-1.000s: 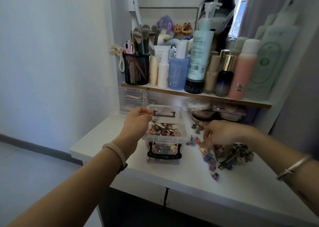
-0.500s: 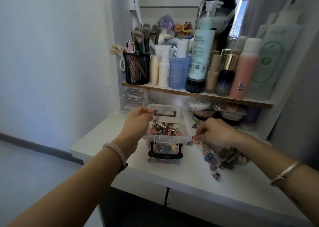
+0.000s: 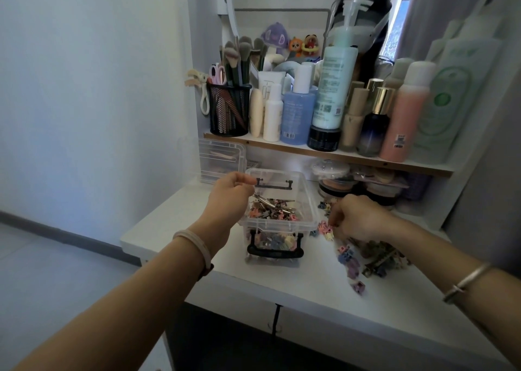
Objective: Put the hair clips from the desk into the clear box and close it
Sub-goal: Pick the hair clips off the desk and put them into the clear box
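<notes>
The clear box stands open on the white desk, with black latches at both ends and many hair clips inside. My left hand grips the box's left rim, thumb and fingertips close to the far latch. Just right of the box, my right hand is curled downward, its fingertips pinching small pastel clips lying on the desk. More loose clips and a darker pile lie below and to the right of that hand. The clear lid leans on the wall behind the box.
A wooden shelf overhangs the desk's back. It is crowded with bottles and a black mesh brush holder. Round compacts are stacked under it, right of the box. The desk's front edge runs near my forearms.
My right hand has moved left and back, from the middle of the loose clips to the small ones right beside the box. My left hand stays on the rim.
</notes>
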`<state>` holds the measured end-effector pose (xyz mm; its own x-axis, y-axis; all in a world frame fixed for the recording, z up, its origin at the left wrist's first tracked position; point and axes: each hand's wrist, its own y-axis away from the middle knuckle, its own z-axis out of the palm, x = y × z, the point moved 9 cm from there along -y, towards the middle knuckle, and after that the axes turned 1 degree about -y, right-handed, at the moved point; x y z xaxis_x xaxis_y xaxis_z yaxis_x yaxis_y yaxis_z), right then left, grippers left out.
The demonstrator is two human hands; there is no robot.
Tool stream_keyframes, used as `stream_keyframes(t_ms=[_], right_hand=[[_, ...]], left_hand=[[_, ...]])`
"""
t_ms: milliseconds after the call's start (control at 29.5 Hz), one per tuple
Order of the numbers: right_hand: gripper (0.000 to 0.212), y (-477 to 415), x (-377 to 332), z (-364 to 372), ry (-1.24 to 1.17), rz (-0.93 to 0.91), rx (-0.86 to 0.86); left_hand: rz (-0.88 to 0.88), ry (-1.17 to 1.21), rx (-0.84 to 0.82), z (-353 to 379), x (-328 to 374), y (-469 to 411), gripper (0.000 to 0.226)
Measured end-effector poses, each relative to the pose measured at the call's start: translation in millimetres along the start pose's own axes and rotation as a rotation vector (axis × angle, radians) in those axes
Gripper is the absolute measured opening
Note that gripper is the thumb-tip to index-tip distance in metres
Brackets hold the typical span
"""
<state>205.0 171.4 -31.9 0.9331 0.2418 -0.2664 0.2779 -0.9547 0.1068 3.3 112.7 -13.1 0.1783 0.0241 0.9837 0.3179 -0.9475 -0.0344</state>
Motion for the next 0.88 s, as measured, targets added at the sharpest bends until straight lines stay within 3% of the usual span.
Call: stream_keyframes(t_ms=[102,203,339,440,576,745,880], right_hand=[[0.015,-3,-2,-24,-0.181,0.015,0.081],[0.020,0,-17,-54,-0.572,-0.020,0.125],[0.014,11,-66,-64,-0.981,-0.194,-0.041],[0.012,10,-78,-52,-0.856,-0.203,-0.127],[0.020,1,-49,-50,-0.650,-0.088,-0.014],[0.046,0,-18,2,-0.158,0.001,-0.192],[0.045,-3,-14,14,-0.069,-0.020,-0.166]], left_hand=[[-0.002,0.003,-0.004,-1,-1,-1,0.024],[-0.007,0.005,-0.004,-1,-2,-1,0.026],[-0.002,0.009,-0.008,-1,-1,-1,0.023],[0.004,0.020,-0.006,0,1,1,0.017],[0.006,0.002,0.000,-2,-1,-1,0.024],[-0.001,0.005,-0.002,-1,-1,-1,0.026],[0.005,0.003,0.005,-2,0,-1,0.020]])
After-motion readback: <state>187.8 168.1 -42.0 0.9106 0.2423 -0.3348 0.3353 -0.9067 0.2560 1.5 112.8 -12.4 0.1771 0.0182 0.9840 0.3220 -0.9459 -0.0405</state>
